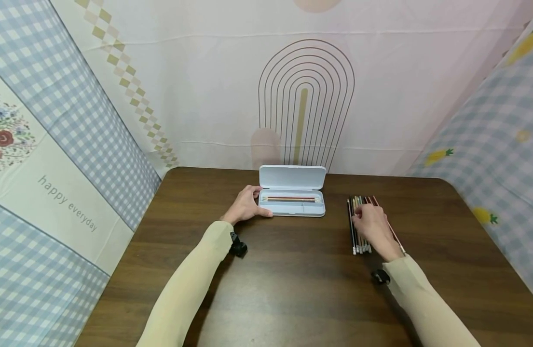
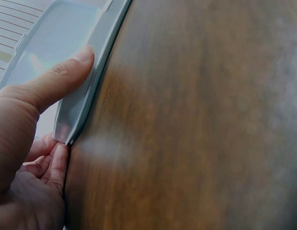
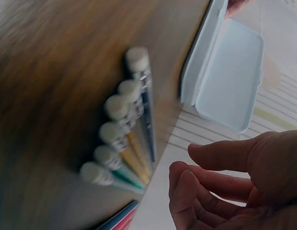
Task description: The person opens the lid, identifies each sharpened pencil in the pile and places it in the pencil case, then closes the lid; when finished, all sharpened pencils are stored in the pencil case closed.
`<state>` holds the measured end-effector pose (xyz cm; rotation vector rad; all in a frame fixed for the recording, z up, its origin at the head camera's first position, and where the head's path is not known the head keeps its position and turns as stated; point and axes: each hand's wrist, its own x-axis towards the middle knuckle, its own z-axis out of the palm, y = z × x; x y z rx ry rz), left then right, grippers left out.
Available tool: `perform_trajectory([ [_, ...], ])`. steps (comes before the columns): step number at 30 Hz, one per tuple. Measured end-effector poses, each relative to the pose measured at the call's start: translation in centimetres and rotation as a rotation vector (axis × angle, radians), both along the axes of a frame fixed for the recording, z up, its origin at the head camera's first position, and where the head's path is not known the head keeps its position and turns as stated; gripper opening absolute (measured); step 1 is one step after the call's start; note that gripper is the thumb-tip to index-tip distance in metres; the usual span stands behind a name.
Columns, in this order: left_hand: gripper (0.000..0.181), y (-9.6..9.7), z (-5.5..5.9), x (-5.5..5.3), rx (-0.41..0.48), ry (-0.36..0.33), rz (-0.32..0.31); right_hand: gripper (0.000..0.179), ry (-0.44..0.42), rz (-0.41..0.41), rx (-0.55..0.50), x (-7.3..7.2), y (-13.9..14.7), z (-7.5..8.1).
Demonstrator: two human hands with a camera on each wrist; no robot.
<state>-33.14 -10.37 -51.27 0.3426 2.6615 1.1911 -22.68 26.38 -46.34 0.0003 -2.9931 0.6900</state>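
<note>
Near twelve o'clock on the worktop (image 1: 283, 279), a case (image 1: 288, 208), lid (image 1: 292, 177) behind; inside, pencils (image 1: 290, 199) lying nine-to-three. Against the case's nine o'clock end, left grip (image 1: 244, 206). From the case, toward four o'clock, loose pencils (image 1: 359, 241), erasers (image 3: 117, 107) nearest six; over them, right grip (image 1: 371, 222). Behind the worktop, cloth (image 1: 205, 96).

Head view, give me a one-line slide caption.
Left hand gripping an open pencil case, right hand over pencils lying on a brown table.

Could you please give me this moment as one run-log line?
left hand: grips pencil case at left end | right hand: over loose pencils on table, none seen held | lid: open | inside: few stored pencils
</note>
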Motion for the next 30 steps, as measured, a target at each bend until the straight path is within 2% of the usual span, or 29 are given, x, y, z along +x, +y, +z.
perform_trajectory([
  [4, 0.102, 0.1, 0.1, 0.0, -0.005, 0.0, 0.0, 0.039, -0.06, -0.009, 0.016, -0.1, 0.9, -0.2],
  [9, 0.102, 0.1, 0.1, 0.0, -0.004, 0.001, -0.003, 0.032, -0.155, -0.032, -0.006, -0.1, 1.6, -0.4],
  [13, 0.102, 0.0, 0.0, 0.0, 0.001, 0.0, 0.003, 0.031, -0.197, -0.05, -0.026, -0.2, 1.8, -0.6],
  [24, 0.101, 0.0, 0.1, 0.0, 0.003, 0.001, 0.002, 0.042, -0.211, -0.054, -0.009, -0.3, 2.0, -0.7],
  [30, 0.102, 0.0, 0.1, 0.0, 0.002, -0.006, 0.002, 0.042, -0.205, -0.056, -0.01, -0.2, 1.8, -0.6],
])
